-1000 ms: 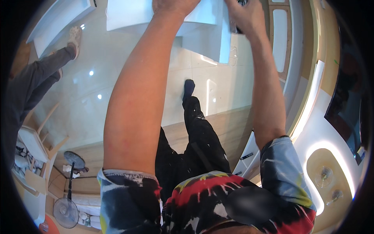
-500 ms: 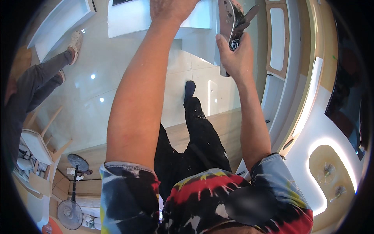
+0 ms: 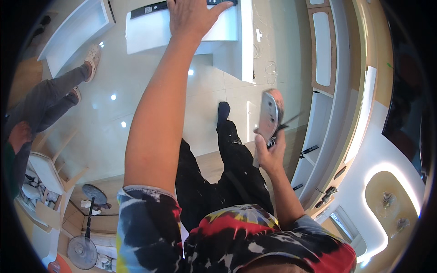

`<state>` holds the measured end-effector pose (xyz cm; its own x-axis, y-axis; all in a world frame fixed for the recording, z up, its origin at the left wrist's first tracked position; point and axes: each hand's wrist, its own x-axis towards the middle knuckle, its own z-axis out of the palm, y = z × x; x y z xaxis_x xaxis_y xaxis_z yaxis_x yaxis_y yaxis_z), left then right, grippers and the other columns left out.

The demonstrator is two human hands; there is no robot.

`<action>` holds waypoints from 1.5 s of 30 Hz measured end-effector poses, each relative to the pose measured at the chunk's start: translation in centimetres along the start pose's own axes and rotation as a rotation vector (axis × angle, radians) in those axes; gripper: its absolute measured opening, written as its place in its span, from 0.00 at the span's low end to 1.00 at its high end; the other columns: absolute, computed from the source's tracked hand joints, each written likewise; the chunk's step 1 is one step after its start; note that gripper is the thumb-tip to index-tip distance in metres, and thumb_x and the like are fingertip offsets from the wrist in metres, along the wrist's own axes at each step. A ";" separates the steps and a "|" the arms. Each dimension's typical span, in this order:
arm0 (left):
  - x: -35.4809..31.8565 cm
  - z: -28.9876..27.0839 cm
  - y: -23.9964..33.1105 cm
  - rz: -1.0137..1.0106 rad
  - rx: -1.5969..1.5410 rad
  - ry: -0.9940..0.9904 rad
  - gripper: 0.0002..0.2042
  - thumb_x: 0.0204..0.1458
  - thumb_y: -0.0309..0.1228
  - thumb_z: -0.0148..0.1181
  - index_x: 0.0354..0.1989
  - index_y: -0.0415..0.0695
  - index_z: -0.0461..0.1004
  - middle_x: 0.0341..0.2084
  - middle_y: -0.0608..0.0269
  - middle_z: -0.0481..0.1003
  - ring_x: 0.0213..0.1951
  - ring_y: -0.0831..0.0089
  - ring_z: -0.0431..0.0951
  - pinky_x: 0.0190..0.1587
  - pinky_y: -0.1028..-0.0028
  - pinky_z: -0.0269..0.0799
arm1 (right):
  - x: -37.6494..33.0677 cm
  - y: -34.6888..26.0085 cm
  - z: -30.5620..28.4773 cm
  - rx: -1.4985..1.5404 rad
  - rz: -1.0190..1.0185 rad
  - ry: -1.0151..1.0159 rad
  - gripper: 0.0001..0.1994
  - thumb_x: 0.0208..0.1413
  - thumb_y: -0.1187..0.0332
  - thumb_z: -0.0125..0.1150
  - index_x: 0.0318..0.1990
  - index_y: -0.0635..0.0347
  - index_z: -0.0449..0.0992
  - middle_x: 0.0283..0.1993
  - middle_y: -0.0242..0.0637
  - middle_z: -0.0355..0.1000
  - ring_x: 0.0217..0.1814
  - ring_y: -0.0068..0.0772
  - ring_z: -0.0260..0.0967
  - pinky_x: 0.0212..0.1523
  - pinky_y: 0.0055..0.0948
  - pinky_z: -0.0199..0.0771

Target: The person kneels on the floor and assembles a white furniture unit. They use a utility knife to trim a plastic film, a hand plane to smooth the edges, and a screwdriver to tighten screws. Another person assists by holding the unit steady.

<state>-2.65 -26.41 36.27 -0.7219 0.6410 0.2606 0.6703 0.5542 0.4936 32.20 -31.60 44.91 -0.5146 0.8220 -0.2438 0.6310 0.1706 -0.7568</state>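
Note:
My left hand (image 3: 190, 19) rests with its fingers spread on the top edge of a white drawer-like box (image 3: 152, 36), beside a dark metal strip (image 3: 148, 10) along that edge. A white upright panel (image 3: 246, 50) adjoins the box on its right. My right hand (image 3: 272, 159) is closed around a flat, curved silver tool (image 3: 267, 111) with dark holes, a reddish-brown part and thin dark pieces sticking out to the right. It is held upright, apart from the panel; motion blur hides its exact kind.
A long shelf unit (image 3: 314, 132) runs along the right, with black fittings on it. Another person's legs (image 3: 59, 93) stand at the left near a second white panel (image 3: 79, 34). Lower left are a chair (image 3: 48, 175) and a fan (image 3: 83, 251). A cord (image 3: 271, 68) lies on the floor.
My right hand has drawn the silver tool back toward my body, away from the white panel. My left hand has shifted slightly left along the box's top, and the dark strip now shows more.

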 end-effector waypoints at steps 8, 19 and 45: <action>-7.5 -2.5 -0.9 0.093 -0.277 0.216 0.24 0.51 0.41 0.70 0.52 0.40 0.73 0.46 0.52 0.75 0.52 0.56 0.72 0.60 0.55 0.61 | -0.9 1.0 -5.4 0.245 0.270 -0.188 0.16 0.63 0.61 0.56 0.46 0.68 0.68 0.34 0.33 0.67 0.39 0.25 0.64 0.43 0.30 0.69; -22.6 -10.5 15.9 -1.138 -1.698 -0.177 0.33 0.62 0.63 0.38 0.57 0.42 0.61 0.32 0.54 0.77 0.36 0.60 0.81 0.43 0.60 0.80 | -0.5 -3.0 -5.8 0.291 -0.024 -0.550 0.24 0.58 0.66 0.62 0.56 0.68 0.58 0.42 0.56 0.74 0.46 0.48 0.76 0.49 0.36 0.74; -22.1 -15.7 22.7 -0.494 -0.736 0.221 0.16 0.49 0.25 0.68 0.41 0.39 0.67 0.33 0.64 0.68 0.36 0.73 0.69 0.43 0.73 0.68 | 5.7 7.2 -19.5 0.783 0.371 0.264 0.27 0.65 0.56 0.58 0.65 0.61 0.60 0.64 0.47 0.62 0.59 0.43 0.70 0.57 0.42 0.73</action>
<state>25.88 -36.31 54.72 -0.9649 0.2625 -0.0057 0.0517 0.2112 0.9761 45.11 -15.12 49.87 -0.1466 0.8648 -0.4801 0.1043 -0.4692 -0.8769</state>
